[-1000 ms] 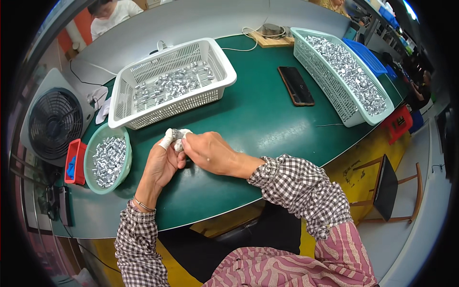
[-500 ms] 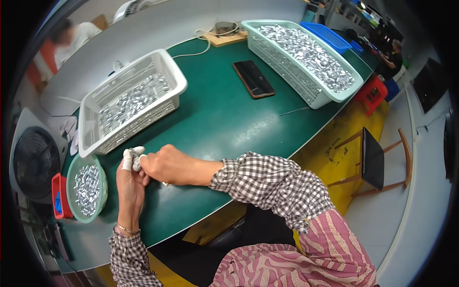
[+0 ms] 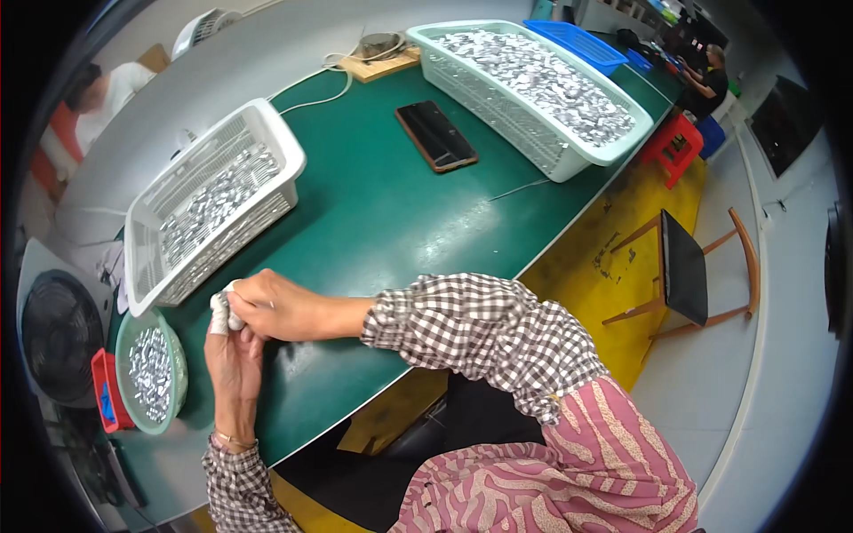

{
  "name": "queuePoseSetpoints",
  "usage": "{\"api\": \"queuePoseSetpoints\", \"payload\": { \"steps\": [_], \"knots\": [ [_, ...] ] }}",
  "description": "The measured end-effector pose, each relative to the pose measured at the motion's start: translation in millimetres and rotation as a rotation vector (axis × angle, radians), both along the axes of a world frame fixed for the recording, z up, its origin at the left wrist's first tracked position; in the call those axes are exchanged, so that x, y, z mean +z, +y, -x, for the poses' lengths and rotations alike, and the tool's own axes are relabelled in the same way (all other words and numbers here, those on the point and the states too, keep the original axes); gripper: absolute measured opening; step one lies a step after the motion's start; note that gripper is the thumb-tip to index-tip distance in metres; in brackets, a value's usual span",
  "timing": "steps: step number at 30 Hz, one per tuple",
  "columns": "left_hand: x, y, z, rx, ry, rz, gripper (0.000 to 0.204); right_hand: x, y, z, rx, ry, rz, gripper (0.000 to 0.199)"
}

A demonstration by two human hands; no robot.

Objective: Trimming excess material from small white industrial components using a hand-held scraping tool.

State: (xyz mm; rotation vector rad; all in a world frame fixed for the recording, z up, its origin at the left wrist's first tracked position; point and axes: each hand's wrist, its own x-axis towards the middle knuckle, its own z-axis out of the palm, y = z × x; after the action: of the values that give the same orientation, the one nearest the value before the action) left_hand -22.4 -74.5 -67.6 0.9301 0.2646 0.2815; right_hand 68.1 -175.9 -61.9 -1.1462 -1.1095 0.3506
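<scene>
A small part, too hidden to identify, is pinched between the 2 hands just above the green table (image 3: 373, 222), near its left edge. Only white-wrapped fingertips (image 3: 219, 311) are seen around it, so its long axis and the way it points cannot be told. The left hand (image 3: 233, 360) is held upright beneath it, fingers curled up and closed around the part. The right hand (image 3: 267, 306) is laid across from the right, its fingers folded shut over the same spot, touching the left fingertips. Just left of the hands, a round green bowl (image 3: 173, 355) filled with small silvery pieces is set, with a red box (image 3: 105, 400) beside it. Just above the hands, a white slotted basket (image 3: 284, 169) holding more silvery pieces is placed. Farther off, a dark phone (image 3: 435, 135) is lying flat mid-table, and a pale green basket (image 3: 577, 155) heaped with silvery pieces is standing at the far right edge. A wooden chair (image 3: 689, 266) is seen on the floor beyond.
</scene>
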Motion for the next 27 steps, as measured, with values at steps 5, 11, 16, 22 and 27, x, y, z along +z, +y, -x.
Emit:
{"api": "queuePoseSetpoints", "payload": {
  "steps": [5, 11, 16, 22, 27],
  "knots": [
    [1.5, 10.9, -2.7, 0.070, 0.084, 0.009, 0.035, -5.7, 0.4, 6.3, -0.327, -0.937, 0.359, 0.011],
    [4.9, 8.7, 1.5, -0.034, 0.000, 0.104, 0.036, -5.2, -7.8, 7.9, -0.353, -0.927, 0.235, 0.010],
    [0.8, 8.8, -0.4, -0.037, 0.032, 0.161, 0.034, -0.6, -14.4, 7.9, -0.355, -1.016, 0.346, 0.013],
    [-0.9, 11.1, -0.5, 0.006, 0.003, 0.172, 0.032, 3.4, -14.6, 11.8, -0.320, -1.004, 0.391, 0.017],
    [3.8, -0.6, -0.9, 0.030, 0.047, 0.097, 0.030, 0.8, -12.5, 13.9, -0.371, -0.990, 0.429, 0.018]
  ]
}}
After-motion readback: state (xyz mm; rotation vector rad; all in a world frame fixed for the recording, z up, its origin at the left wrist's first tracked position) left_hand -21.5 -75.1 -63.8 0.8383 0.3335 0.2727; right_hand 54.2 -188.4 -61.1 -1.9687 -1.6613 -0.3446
